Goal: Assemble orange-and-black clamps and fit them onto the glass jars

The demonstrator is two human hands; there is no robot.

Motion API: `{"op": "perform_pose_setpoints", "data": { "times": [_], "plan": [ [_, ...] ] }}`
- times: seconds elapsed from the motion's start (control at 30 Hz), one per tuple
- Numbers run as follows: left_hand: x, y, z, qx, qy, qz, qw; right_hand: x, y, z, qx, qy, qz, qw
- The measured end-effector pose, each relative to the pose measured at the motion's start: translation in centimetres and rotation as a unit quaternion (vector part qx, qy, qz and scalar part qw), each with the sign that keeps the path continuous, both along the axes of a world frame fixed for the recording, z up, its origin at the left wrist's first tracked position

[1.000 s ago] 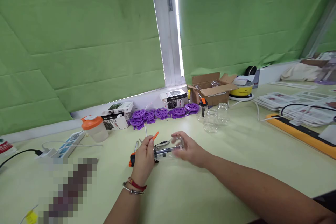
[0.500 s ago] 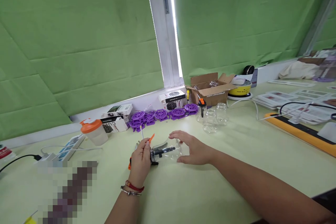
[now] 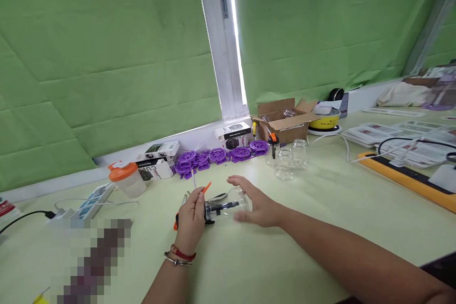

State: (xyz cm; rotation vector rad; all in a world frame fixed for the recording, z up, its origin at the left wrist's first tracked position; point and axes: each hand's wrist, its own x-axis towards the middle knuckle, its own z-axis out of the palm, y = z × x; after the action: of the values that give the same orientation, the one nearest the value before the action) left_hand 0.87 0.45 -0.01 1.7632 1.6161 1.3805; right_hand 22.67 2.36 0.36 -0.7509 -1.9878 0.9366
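Observation:
My left hand (image 3: 192, 212) grips a black-and-orange fitting at the neck of a clear jar (image 3: 233, 199) lying on its side. Long black parts (image 3: 225, 206) of the fitting reach into the jar. An orange tip (image 3: 206, 186) and a thin pale stick (image 3: 193, 178) stick out by the fingers. With fingers and thumb apart, my right hand (image 3: 254, 204) curves around the jar's base end. The thumb is blurred, and whether the hand touches the glass I cannot tell.
Purple wheel-like parts (image 3: 218, 156) lie behind the hands. Farther right stand clear jars (image 3: 284, 165), a black-and-orange fitting (image 3: 273, 144) and an open cardboard box (image 3: 290, 126). An orange-lidded cup (image 3: 126, 178) and a power strip (image 3: 95, 199) are left; a yellow-black bar (image 3: 402, 175) lies right.
My right hand has shifted slightly left, closer around the jar's base, with its thumb moving. My left hand keeps its grip in nearly the same place.

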Motion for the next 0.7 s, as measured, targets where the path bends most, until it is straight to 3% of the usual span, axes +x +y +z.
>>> {"op": "perform_pose_setpoints", "data": {
  "times": [0.07, 0.1, 0.13, 0.17, 0.23, 0.3, 0.37, 0.43, 0.47, 0.53, 0.6, 0.7],
  "plan": [
    [0.2, -0.3, 0.2, 0.017, 0.045, -0.034, 0.998, 0.0, 0.2, -0.4, -0.127, -0.026, -0.001, 0.992],
    [0.4, -0.4, 0.2, 0.018, 0.060, -0.046, 0.997, 0.0, 0.3, -0.6, -0.156, -0.055, 0.009, 0.986],
    [0.4, -0.4, 0.2, 0.016, 0.065, -0.046, 0.997, 0.0, 0.4, -0.6, -0.142, -0.089, 0.015, 0.986],
    [0.5, -0.3, 0.2, 0.006, 0.061, -0.043, 0.997, 0.0, 0.4, -0.6, -0.084, -0.124, 0.014, 0.989],
    [0.5, -0.1, 0.2, -0.038, 0.017, -0.033, 0.999, 0.0, 0.3, -0.3, 0.118, -0.176, -0.025, 0.977],
    [0.4, 0.3, 0.1, -0.092, -0.063, -0.010, 0.994, 0.0, 0.1, 0.3, 0.336, -0.212, -0.058, 0.916],
    [0.2, 0.6, 0.0, -0.142, -0.148, 0.018, 0.978, 0.2, 0.1, 0.7, 0.494, -0.235, -0.061, 0.835],
    [0.0, 0.9, 0.0, -0.168, -0.199, 0.037, 0.965, 0.6, 0.4, 0.7, 0.572, -0.239, -0.075, 0.781],
    [-0.2, 0.9, 0.0, -0.168, -0.207, 0.041, 0.963, 0.9, 0.8, 0.5, 0.581, -0.238, -0.093, 0.773],
    [-0.5, 1.0, -0.1, -0.149, -0.190, 0.050, 0.969, 1.7, 1.9, -0.2, 0.549, -0.236, -0.142, 0.789],
    [-1.1, 1.0, -0.1, -0.116, -0.133, 0.078, 0.981, 2.6, 3.4, -1.2, 0.484, -0.223, -0.186, 0.825],
    [-2.3, 1.1, 0.1, -0.073, 0.003, 0.138, 0.988, 3.6, 5.7, -3.0, 0.320, -0.182, -0.275, 0.888]
  ]
}}
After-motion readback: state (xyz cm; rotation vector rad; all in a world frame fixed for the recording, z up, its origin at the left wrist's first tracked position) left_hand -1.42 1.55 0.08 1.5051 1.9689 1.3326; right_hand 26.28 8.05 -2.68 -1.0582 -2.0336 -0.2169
